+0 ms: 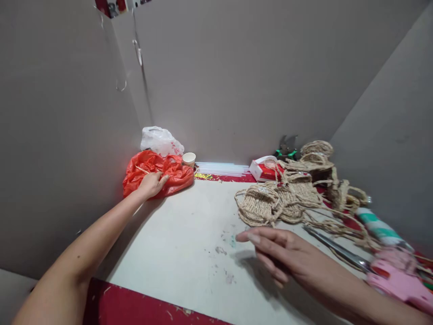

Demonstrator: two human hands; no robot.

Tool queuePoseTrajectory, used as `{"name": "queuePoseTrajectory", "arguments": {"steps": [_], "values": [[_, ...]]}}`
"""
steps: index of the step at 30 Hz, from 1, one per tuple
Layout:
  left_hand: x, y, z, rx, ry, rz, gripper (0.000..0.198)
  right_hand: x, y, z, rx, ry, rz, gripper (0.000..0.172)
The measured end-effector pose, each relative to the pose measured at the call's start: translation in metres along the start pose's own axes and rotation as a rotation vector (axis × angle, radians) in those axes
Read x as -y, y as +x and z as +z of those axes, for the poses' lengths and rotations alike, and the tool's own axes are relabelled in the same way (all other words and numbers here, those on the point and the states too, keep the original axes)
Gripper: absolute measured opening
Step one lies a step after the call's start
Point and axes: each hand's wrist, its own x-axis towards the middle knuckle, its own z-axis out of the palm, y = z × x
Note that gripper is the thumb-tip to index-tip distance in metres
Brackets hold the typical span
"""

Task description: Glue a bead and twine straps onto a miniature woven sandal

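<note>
My left hand (152,184) reaches out to a crumpled red plastic bag (177,174) at the back left. It touches the bag with the thumb out to the side; its other fingers are mostly hidden, so its grip is unclear. A thin straw-coloured strand (142,170) sticks up beside the fingers. Over the white board (182,243) hovers my right hand (275,255), open and holding nothing, slightly blurred. Just beyond it lie braided straw-rope pieces (259,205), shaped like small slippers. Scissors (338,248) lie close beside the right forearm.
A white plastic bag (160,141) and a paper cup (189,159) stand behind the red bag. Translucent glue sticks (221,169) lie along the back, near a red-and-white box (267,169) and green-handled pliers (287,146). A pink glue gun (399,280) is at right. Grey walls enclose the table.
</note>
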Motion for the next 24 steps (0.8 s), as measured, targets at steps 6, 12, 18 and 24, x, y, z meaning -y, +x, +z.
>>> {"name": "queuePoseTrajectory", "arguments": {"steps": [6, 12, 18, 24], "values": [[-0.016, -0.031, 0.010, 0.055, 0.168, 0.075, 0.041, 0.029, 0.021, 0.014, 0.187, -0.347, -0.128, 0.046], [-0.036, -0.077, 0.017, 0.063, 0.336, 0.360, 0.032, 0.055, 0.066, 0.027, 0.084, -0.508, -0.399, 0.025], [-0.040, -0.107, 0.032, 0.072, 0.289, 0.431, 0.045, 0.063, 0.159, 0.051, -0.143, -0.889, -0.807, 0.050], [-0.035, -0.112, 0.031, 0.001, 0.159, 0.404, 0.046, 0.074, 0.231, 0.082, -0.212, -1.274, -0.849, 0.064]]}}
